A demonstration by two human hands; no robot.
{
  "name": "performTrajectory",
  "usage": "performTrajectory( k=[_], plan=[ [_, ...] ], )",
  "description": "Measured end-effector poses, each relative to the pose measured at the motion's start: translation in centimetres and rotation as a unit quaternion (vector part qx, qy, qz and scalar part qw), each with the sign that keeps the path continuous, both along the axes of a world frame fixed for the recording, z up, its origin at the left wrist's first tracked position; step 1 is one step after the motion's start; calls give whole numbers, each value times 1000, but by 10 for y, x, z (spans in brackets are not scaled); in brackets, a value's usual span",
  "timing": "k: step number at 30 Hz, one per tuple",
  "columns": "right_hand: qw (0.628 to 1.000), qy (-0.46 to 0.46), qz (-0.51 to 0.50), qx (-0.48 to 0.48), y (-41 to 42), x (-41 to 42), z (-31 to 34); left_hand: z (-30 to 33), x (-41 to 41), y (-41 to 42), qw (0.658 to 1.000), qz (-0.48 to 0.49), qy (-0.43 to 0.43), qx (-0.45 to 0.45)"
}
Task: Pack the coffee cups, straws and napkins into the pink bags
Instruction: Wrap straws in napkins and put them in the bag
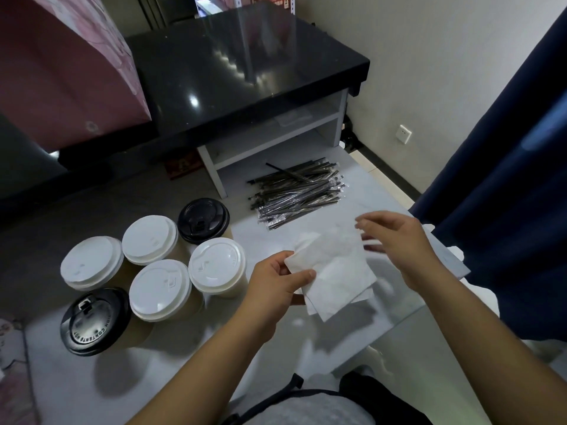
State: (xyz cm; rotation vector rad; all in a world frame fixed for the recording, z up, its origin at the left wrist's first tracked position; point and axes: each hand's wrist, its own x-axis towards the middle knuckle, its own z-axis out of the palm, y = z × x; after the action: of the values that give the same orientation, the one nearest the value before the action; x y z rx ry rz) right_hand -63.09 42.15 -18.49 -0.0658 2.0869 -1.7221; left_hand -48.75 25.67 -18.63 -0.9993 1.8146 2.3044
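My left hand (277, 282) pinches the left edge of a few white napkins (336, 271) held just above the grey table (190, 357). My right hand (395, 243) hovers over the napkins' right side with its fingers loosely curled and blurred; whether it touches them I cannot tell. Several lidded coffee cups stand at the left: white-lidded ones (159, 289) and two black-lidded ones (95, 320) (203, 220). A pile of wrapped black straws (296, 191) lies beyond the napkins. A pink bag (64, 72) stands at the upper left.
A black glossy counter (239, 65) with a white shelf unit (276, 139) under it stands behind the table. A dark blue curtain (503, 191) hangs at the right. Another pink patterned thing (12, 372) shows at the lower left edge.
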Motion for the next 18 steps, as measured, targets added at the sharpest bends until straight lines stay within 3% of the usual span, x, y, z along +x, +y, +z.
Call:
performTrajectory(
  k=[3, 6, 8, 11, 14, 18],
  plan=[
    [987, 121, 59, 87, -24, -29, -5, -4, 1, 0, 1000, -3, -21, -3],
    [938, 242, 166, 186, -56, -50, -13, -8, 3, 2, 999, -4, -37, -2],
    [883, 319, 232, 254, -80, -59, -22, -11, 4, 3, 999, -3, -48, -3],
    [766, 430, 312, 362, -109, -65, -38, -14, 5, 4, 998, -5, -59, -12],
    [700, 470, 338, 419, -122, -64, -49, -14, 6, 4, 998, -3, -61, -12],
    [677, 482, 329, 449, -128, -64, -54, -13, 6, 2, 998, 1, -61, -11]
  ],
)
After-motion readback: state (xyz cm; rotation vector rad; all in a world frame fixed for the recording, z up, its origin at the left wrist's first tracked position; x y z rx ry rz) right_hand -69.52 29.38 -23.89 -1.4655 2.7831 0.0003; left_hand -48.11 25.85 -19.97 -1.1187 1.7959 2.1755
